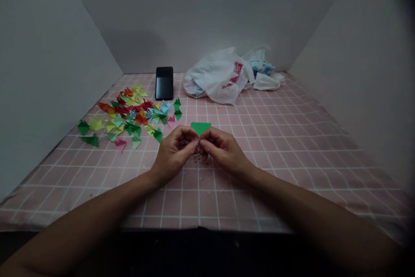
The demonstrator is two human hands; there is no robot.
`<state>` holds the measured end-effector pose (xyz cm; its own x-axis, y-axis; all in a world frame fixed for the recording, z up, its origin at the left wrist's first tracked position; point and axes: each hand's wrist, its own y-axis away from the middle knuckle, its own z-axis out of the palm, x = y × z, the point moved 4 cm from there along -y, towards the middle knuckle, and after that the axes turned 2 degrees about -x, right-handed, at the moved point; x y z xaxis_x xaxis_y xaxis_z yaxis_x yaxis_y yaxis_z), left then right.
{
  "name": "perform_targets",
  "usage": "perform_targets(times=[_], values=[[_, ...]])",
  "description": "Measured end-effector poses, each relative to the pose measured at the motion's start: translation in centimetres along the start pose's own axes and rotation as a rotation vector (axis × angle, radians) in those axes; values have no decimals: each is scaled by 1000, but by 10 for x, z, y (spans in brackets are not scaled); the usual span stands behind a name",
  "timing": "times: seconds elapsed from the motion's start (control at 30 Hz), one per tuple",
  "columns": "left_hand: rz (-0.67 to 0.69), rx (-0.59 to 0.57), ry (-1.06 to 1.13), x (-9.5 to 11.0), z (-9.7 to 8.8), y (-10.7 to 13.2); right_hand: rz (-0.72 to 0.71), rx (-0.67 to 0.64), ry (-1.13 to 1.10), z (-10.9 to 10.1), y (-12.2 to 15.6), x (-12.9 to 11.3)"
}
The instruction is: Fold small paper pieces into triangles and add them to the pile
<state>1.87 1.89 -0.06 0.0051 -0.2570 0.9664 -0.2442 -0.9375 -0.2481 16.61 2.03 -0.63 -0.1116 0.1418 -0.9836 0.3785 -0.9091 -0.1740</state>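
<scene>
- The left hand (173,154) and right hand (226,149) met above a pink grid-patterned cloth (259,182), their fingers (196,142) pressed together on the paper.
- The green folded paper triangle (200,128) stood between both hands, its wide edge lying level and its point aimed down into the fingers.
- A firm, even pinch from both sides seemed best for keeping the folds aligned.
- Multicoloured folded paper pieces (126,115) lay to the left, beyond them a smartphone (164,83) and a white plastic bag (217,78).
</scene>
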Motion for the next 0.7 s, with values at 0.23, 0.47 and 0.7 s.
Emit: perform_targets(times=[0.23, 0.47, 0.7], values=[[-20, -19, -9, -1, 0, 0, 25, -4, -5, 0, 1, 1], [-3, -18, 35, -1, -1, 0, 58, 7, 5, 0, 2, 2], [-39, -23, 53, 0, 0, 0, 88, 10, -38, 0, 2, 4]])
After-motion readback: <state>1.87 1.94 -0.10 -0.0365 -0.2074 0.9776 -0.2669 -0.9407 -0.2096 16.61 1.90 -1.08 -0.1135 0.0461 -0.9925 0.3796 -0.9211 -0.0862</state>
